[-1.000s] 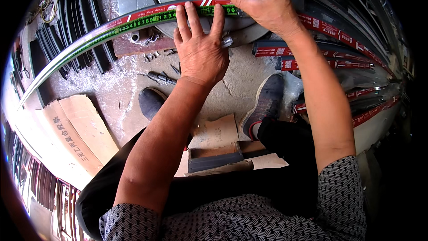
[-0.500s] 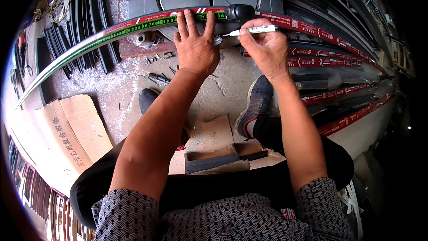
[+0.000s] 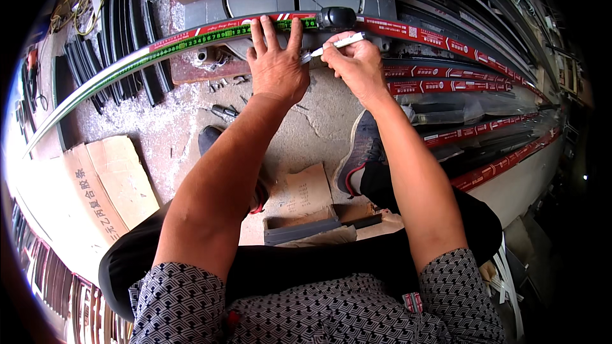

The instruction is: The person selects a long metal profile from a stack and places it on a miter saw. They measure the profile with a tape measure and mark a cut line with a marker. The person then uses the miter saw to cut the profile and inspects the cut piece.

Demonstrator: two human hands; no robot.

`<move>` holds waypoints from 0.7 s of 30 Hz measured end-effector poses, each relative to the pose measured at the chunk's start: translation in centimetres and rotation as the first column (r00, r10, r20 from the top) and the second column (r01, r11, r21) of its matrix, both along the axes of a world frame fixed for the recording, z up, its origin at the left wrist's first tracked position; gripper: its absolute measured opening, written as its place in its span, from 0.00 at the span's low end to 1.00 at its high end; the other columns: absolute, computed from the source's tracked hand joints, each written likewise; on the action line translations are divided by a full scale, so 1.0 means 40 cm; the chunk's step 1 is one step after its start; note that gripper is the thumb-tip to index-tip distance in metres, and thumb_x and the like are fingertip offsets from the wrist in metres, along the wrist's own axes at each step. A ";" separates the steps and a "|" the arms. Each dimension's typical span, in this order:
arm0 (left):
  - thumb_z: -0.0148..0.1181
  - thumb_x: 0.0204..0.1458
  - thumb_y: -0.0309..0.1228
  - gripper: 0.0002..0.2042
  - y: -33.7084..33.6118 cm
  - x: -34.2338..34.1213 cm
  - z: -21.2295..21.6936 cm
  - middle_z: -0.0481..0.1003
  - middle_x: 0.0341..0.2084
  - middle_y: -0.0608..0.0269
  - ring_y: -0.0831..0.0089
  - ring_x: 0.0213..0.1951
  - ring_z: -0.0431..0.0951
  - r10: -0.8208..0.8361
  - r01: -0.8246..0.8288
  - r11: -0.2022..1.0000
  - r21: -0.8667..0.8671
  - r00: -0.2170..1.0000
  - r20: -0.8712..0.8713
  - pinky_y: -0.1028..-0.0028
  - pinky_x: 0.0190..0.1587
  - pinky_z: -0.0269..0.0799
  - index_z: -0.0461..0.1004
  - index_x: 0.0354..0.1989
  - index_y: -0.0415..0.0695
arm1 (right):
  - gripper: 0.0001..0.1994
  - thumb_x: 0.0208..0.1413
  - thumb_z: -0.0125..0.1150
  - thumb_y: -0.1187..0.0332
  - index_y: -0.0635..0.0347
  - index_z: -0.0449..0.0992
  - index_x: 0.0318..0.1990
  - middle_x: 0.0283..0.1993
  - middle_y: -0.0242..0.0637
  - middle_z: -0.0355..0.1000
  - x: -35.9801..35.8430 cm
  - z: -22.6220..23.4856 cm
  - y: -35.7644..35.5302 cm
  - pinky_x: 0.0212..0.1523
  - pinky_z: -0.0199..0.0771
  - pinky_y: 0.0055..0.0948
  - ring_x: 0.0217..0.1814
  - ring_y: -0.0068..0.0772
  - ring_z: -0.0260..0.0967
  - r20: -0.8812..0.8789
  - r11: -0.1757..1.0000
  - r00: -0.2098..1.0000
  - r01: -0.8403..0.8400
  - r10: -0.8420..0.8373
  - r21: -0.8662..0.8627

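My left hand [image 3: 279,64] lies palm down with fingers spread, its fingertips pressing on the green tape blade [image 3: 210,35] of a tape measure. The black tape measure case [image 3: 336,18] sits just right of those fingers. Under the blade runs a long strip with red printed film [image 3: 433,37]. My right hand [image 3: 357,67] is closed around a white marker [image 3: 347,41], pinched between thumb and fingers. The marker's tip points left at a small clear-whitish piece [image 3: 306,59], perhaps a cap, beside my left thumb. Whether tip and piece touch, I cannot tell.
Behind the strip stands a grey metal machine bed [image 3: 258,1] with a slot. Dark profiles [image 3: 121,32] lie at the left; several red-filmed strips [image 3: 459,85] fan out at the right. Flat cardboard [image 3: 108,185] lies at lower left, and a carton [image 3: 303,228] sits between my feet.
My right hand has moved left with the marker, bringing its tip to the small piece by my left hand. My left hand stays spread on the tape. The view has shifted slightly.
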State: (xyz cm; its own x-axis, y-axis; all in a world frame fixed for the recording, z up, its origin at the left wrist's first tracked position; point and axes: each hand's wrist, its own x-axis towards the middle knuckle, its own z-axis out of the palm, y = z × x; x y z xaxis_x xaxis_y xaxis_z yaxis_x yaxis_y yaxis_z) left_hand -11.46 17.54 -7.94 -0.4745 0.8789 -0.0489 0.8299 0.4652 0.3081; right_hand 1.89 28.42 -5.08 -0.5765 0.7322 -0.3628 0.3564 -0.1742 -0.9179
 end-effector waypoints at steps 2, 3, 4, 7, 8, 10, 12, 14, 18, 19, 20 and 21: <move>0.61 0.49 0.38 0.43 -0.001 0.000 -0.001 0.44 0.75 0.27 0.30 0.76 0.42 -0.006 0.006 1.000 0.001 1.000 0.003 0.41 0.71 0.51 0.54 0.78 0.59 | 0.11 0.65 0.66 0.63 0.63 0.78 0.42 0.32 0.30 0.78 -0.005 -0.013 -0.003 0.25 0.67 0.18 0.28 0.13 0.69 -0.012 1.000 1.000 0.008 -0.009 -0.025; 0.62 0.50 0.39 0.42 -0.003 -0.002 0.000 0.44 0.75 0.28 0.31 0.76 0.41 -0.008 0.008 1.000 0.004 1.000 0.008 0.40 0.70 0.52 0.53 0.78 0.59 | 0.12 0.65 0.66 0.62 0.63 0.78 0.42 0.32 0.30 0.78 -0.009 -0.011 -0.003 0.25 0.66 0.18 0.28 0.13 0.69 -0.013 0.998 1.000 0.008 -0.009 -0.064; 0.62 0.52 0.40 0.42 -0.005 -0.003 0.001 0.44 0.75 0.29 0.31 0.76 0.41 -0.010 0.010 1.000 0.007 1.000 0.014 0.39 0.69 0.53 0.53 0.78 0.59 | 0.12 0.65 0.67 0.62 0.63 0.78 0.42 0.32 0.30 0.78 -0.013 -0.009 -0.002 0.25 0.66 0.18 0.28 0.14 0.69 -0.015 0.995 1.000 0.007 -0.009 -0.102; 0.61 0.53 0.39 0.41 -0.004 -0.003 0.002 0.43 0.75 0.29 0.32 0.77 0.40 -0.011 0.011 1.000 -0.001 1.000 0.007 0.38 0.68 0.54 0.53 0.78 0.59 | 0.13 0.64 0.67 0.60 0.63 0.79 0.41 0.31 0.29 0.78 -0.022 -0.009 -0.004 0.25 0.65 0.17 0.28 0.14 0.68 0.003 0.987 1.000 -0.022 0.023 -0.157; 0.61 0.54 0.39 0.41 -0.003 -0.003 0.002 0.43 0.75 0.29 0.32 0.77 0.40 -0.011 0.011 1.000 -0.008 1.000 0.001 0.38 0.68 0.54 0.53 0.78 0.59 | 0.14 0.64 0.67 0.59 0.63 0.79 0.41 0.31 0.29 0.78 -0.025 -0.012 -0.007 0.25 0.65 0.17 0.27 0.14 0.68 0.012 0.985 0.999 -0.036 0.039 -0.166; 0.61 0.55 0.44 0.40 -0.003 -0.006 -0.003 0.43 0.75 0.28 0.32 0.76 0.40 -0.019 0.018 0.999 -0.037 0.999 -0.031 0.40 0.70 0.52 0.53 0.78 0.59 | 0.13 0.64 0.68 0.59 0.62 0.79 0.40 0.30 0.28 0.77 -0.034 -0.015 -0.018 0.24 0.65 0.17 0.26 0.14 0.68 -0.010 0.985 1.000 -0.021 0.020 -0.173; 0.61 0.56 0.46 0.40 -0.002 -0.006 -0.005 0.42 0.75 0.28 0.32 0.77 0.39 -0.020 0.017 0.998 -0.060 0.999 -0.040 0.40 0.71 0.50 0.53 0.78 0.60 | 0.13 0.64 0.68 0.59 0.61 0.79 0.38 0.29 0.28 0.77 -0.041 -0.021 -0.029 0.24 0.64 0.17 0.26 0.13 0.67 -0.031 0.983 1.000 -0.003 -0.003 -0.181; 0.60 0.58 0.47 0.39 0.002 -0.001 -0.003 0.41 0.76 0.29 0.32 0.77 0.38 -0.013 0.011 0.997 -0.077 1.000 -0.025 0.41 0.71 0.50 0.52 0.78 0.60 | 0.13 0.64 0.68 0.59 0.61 0.79 0.39 0.29 0.28 0.77 -0.041 -0.027 -0.035 0.24 0.64 0.17 0.26 0.13 0.66 -0.028 0.984 0.999 0.011 -0.017 -0.180; 0.60 0.58 0.45 0.39 0.002 -0.002 -0.002 0.40 0.76 0.29 0.33 0.77 0.37 -0.010 0.008 0.997 -0.083 1.000 -0.019 0.40 0.71 0.50 0.51 0.79 0.60 | 0.12 0.61 0.69 0.63 0.64 0.80 0.34 0.27 0.33 0.79 -0.049 -0.029 -0.051 0.28 0.72 0.24 0.26 0.20 0.71 -0.065 0.968 0.991 0.101 -0.119 -0.230; 0.58 0.58 0.44 0.39 0.001 -0.002 -0.003 0.40 0.76 0.29 0.33 0.77 0.37 -0.017 0.015 0.997 -0.071 1.000 -0.017 0.40 0.70 0.51 0.51 0.79 0.59 | 0.12 0.61 0.69 0.63 0.64 0.80 0.33 0.27 0.33 0.79 -0.053 -0.029 -0.057 0.28 0.72 0.24 0.26 0.20 0.71 -0.035 0.967 0.990 0.123 -0.134 -0.221; 0.57 0.57 0.43 0.39 -0.001 -0.002 -0.003 0.40 0.76 0.29 0.33 0.77 0.37 -0.024 0.023 0.998 -0.058 1.000 -0.015 0.40 0.69 0.52 0.51 0.79 0.59 | 0.12 0.61 0.69 0.63 0.64 0.80 0.33 0.27 0.33 0.79 -0.058 -0.028 -0.064 0.28 0.72 0.24 0.26 0.20 0.71 -0.005 0.967 0.989 0.145 -0.149 -0.212; 0.57 0.58 0.44 0.39 0.001 -0.001 -0.003 0.40 0.76 0.30 0.34 0.78 0.37 -0.021 0.020 0.997 -0.074 1.000 -0.014 0.40 0.69 0.52 0.50 0.79 0.59 | 0.13 0.61 0.69 0.62 0.64 0.80 0.32 0.27 0.33 0.79 -0.059 -0.027 -0.066 0.28 0.73 0.25 0.26 0.20 0.71 0.025 0.965 0.986 0.168 -0.166 -0.199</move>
